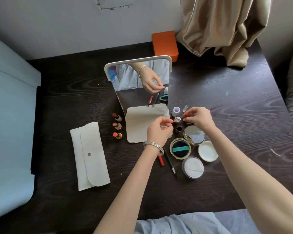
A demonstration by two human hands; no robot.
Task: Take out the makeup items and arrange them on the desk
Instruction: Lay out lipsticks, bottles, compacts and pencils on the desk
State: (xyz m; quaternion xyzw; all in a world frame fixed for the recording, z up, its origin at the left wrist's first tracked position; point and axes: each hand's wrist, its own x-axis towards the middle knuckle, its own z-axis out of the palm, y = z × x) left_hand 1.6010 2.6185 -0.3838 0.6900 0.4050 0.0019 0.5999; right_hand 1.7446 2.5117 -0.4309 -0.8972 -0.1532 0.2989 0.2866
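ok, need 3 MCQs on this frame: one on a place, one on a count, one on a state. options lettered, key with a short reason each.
1. Where does the white pouch lie?
A. left of the mirror
B. behind the orange box
C. on the curtain

2. How many uncapped lipsticks stand in the row left of the mirror?
A. one
B. three
C. five

3. What state is the cushion compact in?
A. closed
B. open, lid hinged back
C. upside down

Key:
1 A: the pouch lies flat on the desk, left of the mirror's base.
2 B: three lipsticks stand in a line, bullets showing.
3 B: its dark puff with a teal band shows, and the mirrored lid is hinged back.
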